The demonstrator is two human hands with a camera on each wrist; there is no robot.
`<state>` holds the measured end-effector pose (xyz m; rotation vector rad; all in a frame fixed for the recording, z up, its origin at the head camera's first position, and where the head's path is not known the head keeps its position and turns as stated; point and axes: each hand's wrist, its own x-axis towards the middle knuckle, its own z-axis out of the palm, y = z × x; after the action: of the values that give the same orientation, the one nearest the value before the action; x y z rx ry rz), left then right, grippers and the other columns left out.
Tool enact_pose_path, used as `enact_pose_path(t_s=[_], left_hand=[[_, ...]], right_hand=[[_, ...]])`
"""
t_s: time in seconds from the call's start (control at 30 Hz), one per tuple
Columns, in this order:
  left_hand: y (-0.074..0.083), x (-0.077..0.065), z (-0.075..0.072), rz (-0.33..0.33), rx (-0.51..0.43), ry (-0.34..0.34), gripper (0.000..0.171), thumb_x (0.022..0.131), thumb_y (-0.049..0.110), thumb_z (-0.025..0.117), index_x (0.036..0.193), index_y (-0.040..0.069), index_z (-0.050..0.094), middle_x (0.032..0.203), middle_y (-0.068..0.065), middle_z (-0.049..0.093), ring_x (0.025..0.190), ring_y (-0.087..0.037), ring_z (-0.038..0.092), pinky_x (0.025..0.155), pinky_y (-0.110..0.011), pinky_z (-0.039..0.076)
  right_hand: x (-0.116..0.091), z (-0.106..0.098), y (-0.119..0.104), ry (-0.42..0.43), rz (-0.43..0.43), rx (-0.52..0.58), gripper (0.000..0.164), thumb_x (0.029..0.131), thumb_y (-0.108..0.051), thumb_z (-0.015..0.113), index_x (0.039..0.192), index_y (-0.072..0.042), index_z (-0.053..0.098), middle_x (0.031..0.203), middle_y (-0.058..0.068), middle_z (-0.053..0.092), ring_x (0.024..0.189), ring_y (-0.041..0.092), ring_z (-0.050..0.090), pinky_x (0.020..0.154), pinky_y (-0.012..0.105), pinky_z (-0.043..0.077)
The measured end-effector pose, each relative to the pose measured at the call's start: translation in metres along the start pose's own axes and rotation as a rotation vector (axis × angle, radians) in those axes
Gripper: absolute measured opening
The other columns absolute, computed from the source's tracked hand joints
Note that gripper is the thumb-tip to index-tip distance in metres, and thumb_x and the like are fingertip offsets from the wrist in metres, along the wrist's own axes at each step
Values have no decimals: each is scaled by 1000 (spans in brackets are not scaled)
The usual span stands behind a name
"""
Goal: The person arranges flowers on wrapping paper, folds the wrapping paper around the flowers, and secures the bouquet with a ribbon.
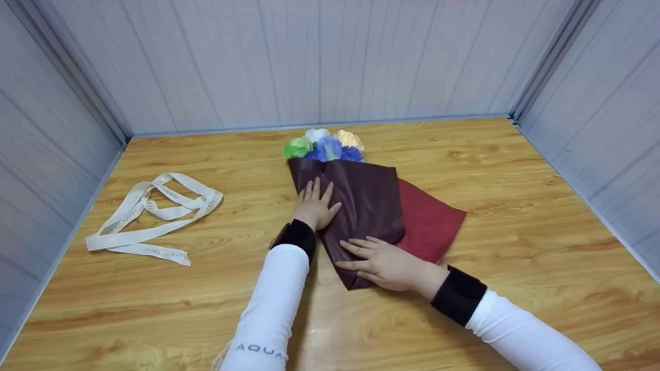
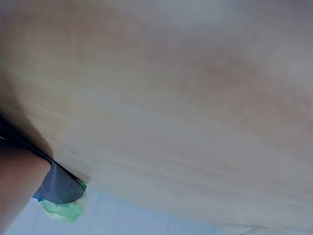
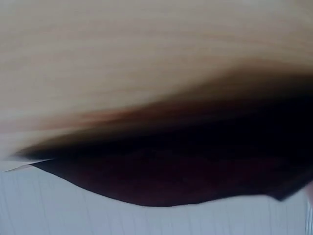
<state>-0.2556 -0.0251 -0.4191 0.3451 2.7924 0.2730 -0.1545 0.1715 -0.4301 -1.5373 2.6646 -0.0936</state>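
A bouquet lies on the table, wrapped in dark maroon paper (image 1: 368, 201) with a red sheet (image 1: 430, 219) sticking out at its right. Blue, green, white and peach flowers (image 1: 329, 148) peek from the top of the wrap. My left hand (image 1: 315, 208) rests on the wrap's left side with its fingers spread. Lower down, my right hand (image 1: 386, 264) lies across the paper, fingers straight and pointing left. In the left wrist view, a green flower (image 2: 66, 208) shows beyond the paper's edge. The right wrist view holds the dark paper (image 3: 161, 181) close up; the stems are hidden.
A cream ribbon (image 1: 154, 206) with printed letters lies loosely looped on the left of the wooden table (image 1: 541, 247). Pale panel walls (image 1: 319, 62) stand at the back and on both sides.
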Motion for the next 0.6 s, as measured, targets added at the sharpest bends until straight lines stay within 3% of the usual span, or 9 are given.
enact_pose_path(t_s=[0.2, 0.4, 0.6], left_hand=[[-5, 5, -3, -62, -38, 21, 66, 99, 54, 26, 153, 26, 1, 158, -16, -10, 146, -31, -11, 118, -41, 0], [-9, 10, -2, -119, -49, 85, 71, 95, 63, 29, 153, 30, 4, 155, -26, -11, 145, -39, -9, 118, -46, 2], [-15, 11, -3, -134, -77, 106, 73, 91, 67, 34, 152, 35, 8, 153, -32, -10, 144, -42, -6, 117, -49, 3]], right_hand=[[0, -2, -1, 3, -11, -10, 39, 101, -27, 42, 139, -26, 49, 152, 12, 34, 139, 29, 33, 110, 50, 29], [-1, -2, -1, 11, -23, -13, 39, 101, -28, 42, 139, -27, 49, 151, 13, 34, 139, 28, 34, 110, 50, 30], [-2, 0, 0, 21, -32, -10, 39, 100, -28, 43, 139, -27, 49, 151, 13, 35, 138, 28, 35, 109, 51, 31]])
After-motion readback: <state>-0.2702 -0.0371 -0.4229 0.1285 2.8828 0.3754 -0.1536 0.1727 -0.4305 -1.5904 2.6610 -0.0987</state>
